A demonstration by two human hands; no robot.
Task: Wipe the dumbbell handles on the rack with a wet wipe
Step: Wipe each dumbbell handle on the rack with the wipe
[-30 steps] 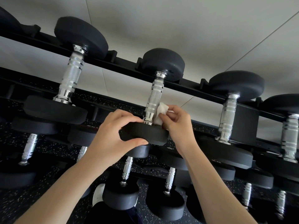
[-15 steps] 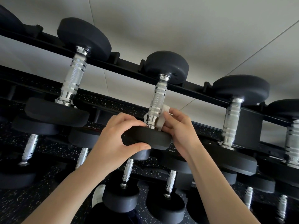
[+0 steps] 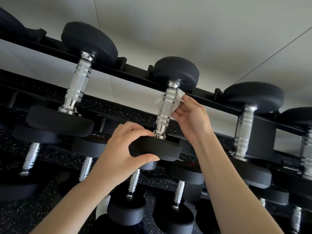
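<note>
Dumbbell handle (image 3: 164,108): your right hand (image 3: 190,117), fingers pinching the wet wipe (image 3: 179,97), slid from base to top. Your left hand (image 3: 123,149) kept gripping the near head (image 3: 157,150). That pass looked nearly complete.

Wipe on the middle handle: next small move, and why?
Probably slide the wipe down toward the near weight. The right hand pinches it around the top of the handle, by the far weight; the knurled stretch below is uncovered, and the left hand grips the near weight, steadying it.
</note>
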